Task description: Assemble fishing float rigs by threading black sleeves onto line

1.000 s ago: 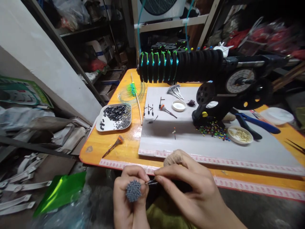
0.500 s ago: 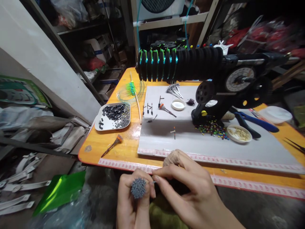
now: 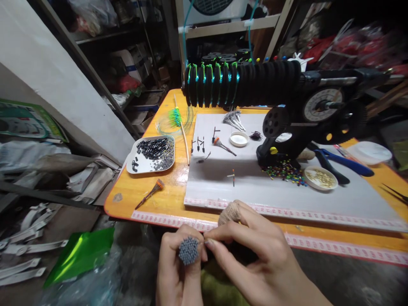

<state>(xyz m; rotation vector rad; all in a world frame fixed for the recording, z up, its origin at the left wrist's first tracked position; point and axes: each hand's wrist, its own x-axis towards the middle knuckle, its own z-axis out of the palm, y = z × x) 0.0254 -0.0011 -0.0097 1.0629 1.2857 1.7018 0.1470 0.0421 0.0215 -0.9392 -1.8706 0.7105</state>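
My left hand (image 3: 174, 265) is closed around a bundle of thin grey rods (image 3: 188, 250), whose packed round ends face up toward me. Right beside it, my right hand (image 3: 258, 250) pinches thumb against index finger at my left fingertips. Whatever lies in that pinch is too small to make out. A beige wrap (image 3: 230, 213) covers one finger of my right hand. Both hands are just in front of the table's near edge, by the pink measuring tape (image 3: 178, 221). An orange-tipped bundle of dark sticks (image 3: 150, 194) lies on the table beyond my left hand.
A white tray (image 3: 130, 166) holds black and grey small parts. Over the grey board (image 3: 210, 187) stands a black geared machine (image 3: 274, 85) with a ridged roller. Coloured pins (image 3: 285, 171), a dish of gold bits (image 3: 334, 183) and blue-handled pliers (image 3: 347, 163) lie right.
The grey bundle and my left hand have shifted slightly to the right. My right hand keeps its pinch in nearly the same place.
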